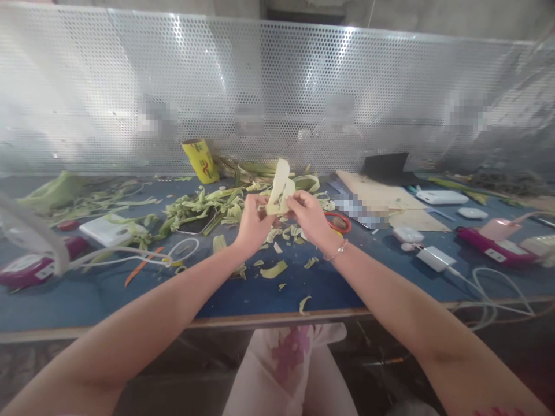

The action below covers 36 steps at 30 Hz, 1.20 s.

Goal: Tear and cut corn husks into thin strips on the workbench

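Observation:
Both hands meet over the middle of the blue table, pinching a pale green leaf strip (281, 176) that looks folded, with one broad end standing up. My left hand (255, 222) grips its lower left part, fingers closed. From the other side, my right hand (307, 212) pinches it between thumb and fingers. Beneath them lie scattered leaf scraps (274, 270). A heap of woven or knotted green leaf pieces (206, 207) sits left of my hands, partly over a dark phone-like slab (197, 224). Just behind the hands are more leaf strips (307, 183).
A yellow cup-like tube (201, 160) stands before the perforated metal screen (286, 86). Left are a white box (106, 230) and cables. Papers (373, 190), a white power strip-like device (442, 197), a charger (437, 258) and a magenta device (496, 247) lie right. The table edge (277, 319) runs in front.

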{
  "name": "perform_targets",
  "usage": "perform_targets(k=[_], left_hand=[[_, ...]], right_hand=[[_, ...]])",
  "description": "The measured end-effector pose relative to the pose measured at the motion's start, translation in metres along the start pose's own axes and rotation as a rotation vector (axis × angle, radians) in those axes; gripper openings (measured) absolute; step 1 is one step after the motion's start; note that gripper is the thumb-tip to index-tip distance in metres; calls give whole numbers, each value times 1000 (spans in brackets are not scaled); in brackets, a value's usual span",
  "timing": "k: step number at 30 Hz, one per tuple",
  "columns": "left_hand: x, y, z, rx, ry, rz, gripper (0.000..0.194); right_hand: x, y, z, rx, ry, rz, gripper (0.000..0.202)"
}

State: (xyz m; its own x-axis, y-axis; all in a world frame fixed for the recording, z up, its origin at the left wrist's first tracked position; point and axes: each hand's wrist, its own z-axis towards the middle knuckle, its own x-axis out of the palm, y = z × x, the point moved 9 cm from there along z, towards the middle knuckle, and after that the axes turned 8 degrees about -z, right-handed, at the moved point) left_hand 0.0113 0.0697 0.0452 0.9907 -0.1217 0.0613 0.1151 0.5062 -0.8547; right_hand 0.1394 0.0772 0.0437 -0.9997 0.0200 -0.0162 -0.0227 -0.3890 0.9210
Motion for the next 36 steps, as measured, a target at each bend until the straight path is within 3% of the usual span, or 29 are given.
perform_targets(k=[7, 13, 19, 23, 31, 36], left_hand=[[-5, -17, -4, 165, -17, 10, 17], [-4, -16, -3, 235, 38, 84, 14], [-8, -11, -2, 159, -38, 93, 11], [-3, -11, -3, 71, -48, 10, 14], [7, 4, -6, -119, -42, -269, 22], [6, 12, -9, -234, -125, -432, 27]], right_hand=[[7, -6, -6, 84, -47, 233, 22], [4, -1, -8, 82, -69, 258, 20], [12, -8, -8, 117, 16, 198, 20], [9, -10, -5, 59, -1, 110, 19], [-6, 13, -10, -77, -132, -343, 12], [1, 23, -14, -201, -86, -437, 12]])
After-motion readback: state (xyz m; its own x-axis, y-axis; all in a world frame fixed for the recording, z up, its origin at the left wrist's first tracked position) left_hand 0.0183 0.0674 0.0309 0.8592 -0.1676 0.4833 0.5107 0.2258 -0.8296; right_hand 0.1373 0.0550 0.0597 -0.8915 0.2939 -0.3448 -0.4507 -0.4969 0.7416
